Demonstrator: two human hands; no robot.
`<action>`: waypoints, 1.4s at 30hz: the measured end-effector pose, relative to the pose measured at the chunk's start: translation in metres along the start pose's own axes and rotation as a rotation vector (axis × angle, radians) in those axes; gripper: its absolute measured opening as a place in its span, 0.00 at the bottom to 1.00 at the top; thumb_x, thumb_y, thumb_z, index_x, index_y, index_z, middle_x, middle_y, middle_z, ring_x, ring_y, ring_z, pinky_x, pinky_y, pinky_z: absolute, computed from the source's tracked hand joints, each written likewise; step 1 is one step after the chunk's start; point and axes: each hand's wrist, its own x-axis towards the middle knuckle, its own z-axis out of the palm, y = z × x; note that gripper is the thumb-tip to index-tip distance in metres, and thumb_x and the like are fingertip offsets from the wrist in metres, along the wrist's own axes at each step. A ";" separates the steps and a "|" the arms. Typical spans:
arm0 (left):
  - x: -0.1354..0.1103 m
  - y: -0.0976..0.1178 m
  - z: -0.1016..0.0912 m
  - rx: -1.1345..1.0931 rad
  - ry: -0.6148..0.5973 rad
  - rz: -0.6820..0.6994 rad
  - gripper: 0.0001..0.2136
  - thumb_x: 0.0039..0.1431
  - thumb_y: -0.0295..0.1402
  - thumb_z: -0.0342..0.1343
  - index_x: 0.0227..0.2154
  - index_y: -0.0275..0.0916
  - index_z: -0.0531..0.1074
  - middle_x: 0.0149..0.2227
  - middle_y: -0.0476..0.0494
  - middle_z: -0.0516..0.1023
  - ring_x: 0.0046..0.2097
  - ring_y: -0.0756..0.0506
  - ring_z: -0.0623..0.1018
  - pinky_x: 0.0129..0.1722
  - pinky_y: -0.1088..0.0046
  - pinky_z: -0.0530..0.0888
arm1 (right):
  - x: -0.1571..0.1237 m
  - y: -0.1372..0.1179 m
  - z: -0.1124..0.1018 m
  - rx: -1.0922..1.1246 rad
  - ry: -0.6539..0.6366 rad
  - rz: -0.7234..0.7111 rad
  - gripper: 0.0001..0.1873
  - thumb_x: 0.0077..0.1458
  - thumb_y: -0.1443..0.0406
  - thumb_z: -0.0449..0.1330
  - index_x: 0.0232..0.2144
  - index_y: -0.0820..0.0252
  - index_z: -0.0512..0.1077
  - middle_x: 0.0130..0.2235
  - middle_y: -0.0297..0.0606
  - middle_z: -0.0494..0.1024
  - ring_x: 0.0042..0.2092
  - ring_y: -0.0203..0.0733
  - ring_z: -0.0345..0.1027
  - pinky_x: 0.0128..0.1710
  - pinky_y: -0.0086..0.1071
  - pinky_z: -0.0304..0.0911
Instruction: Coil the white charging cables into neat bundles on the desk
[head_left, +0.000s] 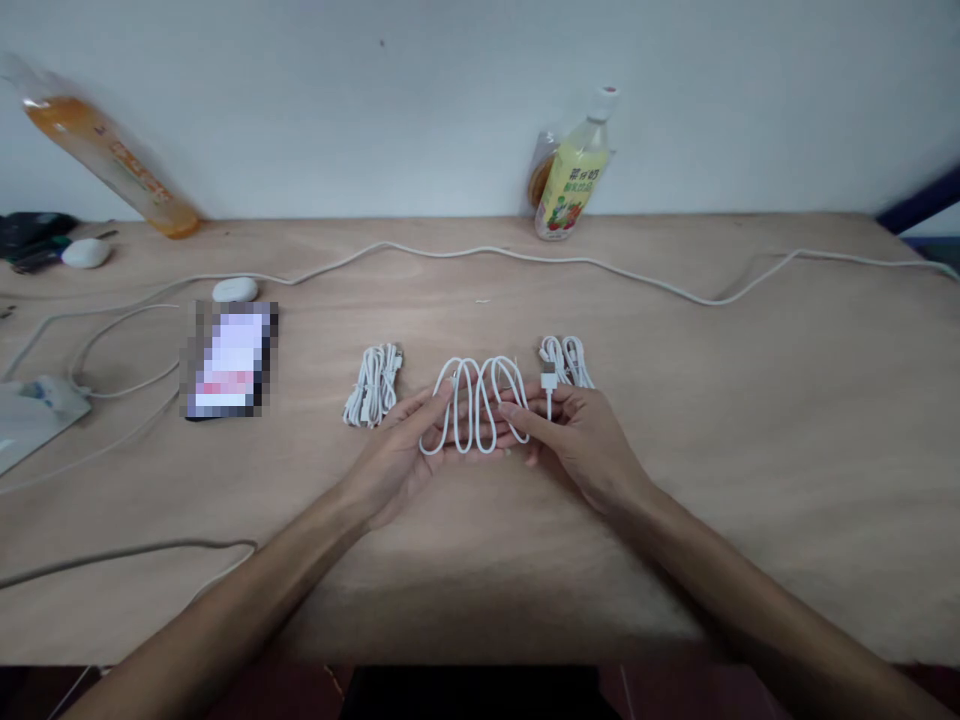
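A white USB cable (466,405) lies in zigzag loops across the fingers of both hands, above the table. My left hand (401,450) pinches its left loops under the thumb. On the other side, my right hand (581,435) holds the right loops, thumb pressed on top. The cable's USB plug (550,378) sticks up beside the right index finger. Just beyond my left hand rests a tied bundle of white cables (373,385). Another white cable bundle (566,360) lies behind my right hand, partly covered by it.
A phone (229,360) and a white earbud case (235,290) lie left. A long white cord (487,252) crosses the back of the wooden table (787,450). An orange drink bottle (112,165) and a yellow drink bottle (574,175) stand by the wall.
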 end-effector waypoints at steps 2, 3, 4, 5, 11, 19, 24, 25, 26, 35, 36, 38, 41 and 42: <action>0.000 0.000 0.000 0.001 0.006 0.003 0.20 0.74 0.38 0.63 0.64 0.37 0.79 0.52 0.29 0.89 0.54 0.33 0.88 0.57 0.51 0.84 | 0.000 0.000 0.000 0.001 -0.003 0.003 0.15 0.49 0.54 0.79 0.35 0.56 0.87 0.34 0.41 0.89 0.32 0.44 0.83 0.22 0.28 0.69; 0.000 -0.001 0.000 0.003 0.010 0.004 0.20 0.74 0.38 0.62 0.64 0.38 0.79 0.52 0.30 0.89 0.54 0.33 0.88 0.57 0.51 0.84 | 0.000 0.000 0.000 0.004 -0.007 0.005 0.15 0.48 0.54 0.79 0.35 0.56 0.87 0.34 0.41 0.89 0.32 0.45 0.84 0.22 0.28 0.69; 0.000 -0.001 0.000 0.007 0.016 0.005 0.20 0.74 0.38 0.62 0.64 0.38 0.79 0.52 0.30 0.89 0.53 0.33 0.89 0.57 0.51 0.85 | 0.000 0.001 0.000 0.007 -0.009 0.006 0.16 0.48 0.54 0.79 0.35 0.56 0.86 0.34 0.41 0.89 0.33 0.45 0.84 0.22 0.28 0.69; 0.000 -0.001 0.000 0.010 0.021 0.003 0.19 0.74 0.38 0.62 0.63 0.38 0.79 0.52 0.30 0.89 0.53 0.33 0.89 0.57 0.52 0.85 | 0.000 0.001 0.000 0.008 -0.009 0.006 0.16 0.48 0.54 0.79 0.35 0.56 0.86 0.34 0.41 0.89 0.33 0.46 0.84 0.22 0.28 0.69; 0.000 -0.001 0.003 0.033 0.031 0.010 0.18 0.76 0.38 0.61 0.61 0.36 0.81 0.49 0.29 0.89 0.52 0.34 0.89 0.55 0.54 0.85 | 0.000 0.001 0.001 0.019 -0.003 0.018 0.17 0.47 0.54 0.80 0.35 0.56 0.86 0.33 0.41 0.89 0.33 0.46 0.84 0.22 0.29 0.69; 0.001 -0.002 0.004 0.040 0.039 0.036 0.16 0.74 0.37 0.62 0.59 0.36 0.82 0.51 0.30 0.89 0.52 0.34 0.89 0.55 0.54 0.86 | -0.001 0.002 0.001 0.027 -0.001 0.020 0.16 0.47 0.54 0.80 0.34 0.56 0.85 0.34 0.41 0.89 0.32 0.45 0.84 0.22 0.28 0.68; 0.000 -0.001 0.005 0.036 0.070 0.040 0.16 0.75 0.34 0.61 0.60 0.38 0.81 0.53 0.32 0.88 0.52 0.35 0.88 0.55 0.53 0.86 | -0.001 0.003 0.002 0.030 -0.004 0.031 0.17 0.48 0.54 0.80 0.35 0.57 0.85 0.37 0.43 0.90 0.34 0.47 0.85 0.22 0.28 0.69; 0.000 -0.001 0.005 0.037 0.073 0.044 0.16 0.75 0.34 0.61 0.61 0.38 0.81 0.54 0.32 0.88 0.52 0.35 0.88 0.55 0.53 0.86 | 0.000 0.002 0.002 0.030 -0.005 0.034 0.17 0.48 0.54 0.80 0.36 0.57 0.85 0.37 0.43 0.90 0.35 0.47 0.86 0.22 0.28 0.69; 0.000 -0.002 0.005 0.040 0.075 0.046 0.16 0.75 0.34 0.62 0.61 0.38 0.81 0.54 0.32 0.88 0.52 0.35 0.89 0.54 0.54 0.87 | 0.000 0.002 0.002 0.031 -0.006 0.037 0.17 0.48 0.54 0.80 0.36 0.57 0.86 0.37 0.43 0.90 0.35 0.47 0.86 0.23 0.28 0.69; 0.001 -0.004 0.003 0.076 0.113 0.053 0.17 0.75 0.35 0.62 0.62 0.38 0.80 0.51 0.33 0.89 0.47 0.37 0.89 0.50 0.56 0.88 | 0.001 0.002 0.002 0.043 -0.010 0.029 0.18 0.44 0.55 0.82 0.34 0.56 0.86 0.35 0.42 0.90 0.34 0.48 0.86 0.22 0.28 0.70; 0.001 -0.004 0.003 0.079 0.114 0.053 0.17 0.74 0.35 0.63 0.62 0.38 0.80 0.51 0.33 0.89 0.47 0.37 0.89 0.50 0.56 0.88 | 0.001 0.002 0.002 0.047 -0.009 0.028 0.17 0.44 0.55 0.82 0.34 0.56 0.86 0.35 0.42 0.90 0.34 0.47 0.86 0.22 0.28 0.70; 0.001 -0.004 0.003 0.084 0.105 0.054 0.18 0.73 0.36 0.64 0.62 0.38 0.79 0.51 0.32 0.88 0.48 0.37 0.89 0.50 0.56 0.88 | 0.000 0.002 0.002 0.050 -0.008 0.024 0.17 0.44 0.55 0.82 0.34 0.56 0.86 0.35 0.42 0.90 0.34 0.46 0.86 0.22 0.27 0.70; 0.001 -0.004 0.003 0.089 0.082 0.061 0.22 0.70 0.36 0.68 0.64 0.38 0.78 0.51 0.32 0.88 0.48 0.36 0.89 0.49 0.56 0.88 | 0.000 0.002 0.002 0.044 -0.012 0.026 0.16 0.45 0.56 0.82 0.34 0.56 0.85 0.34 0.41 0.90 0.33 0.46 0.86 0.22 0.27 0.70; 0.001 -0.004 0.003 0.089 0.077 0.067 0.23 0.69 0.36 0.68 0.64 0.38 0.78 0.51 0.32 0.88 0.49 0.35 0.89 0.49 0.56 0.88 | 0.000 0.002 0.002 0.042 -0.014 0.028 0.17 0.45 0.56 0.82 0.34 0.56 0.85 0.34 0.41 0.90 0.33 0.46 0.86 0.22 0.27 0.70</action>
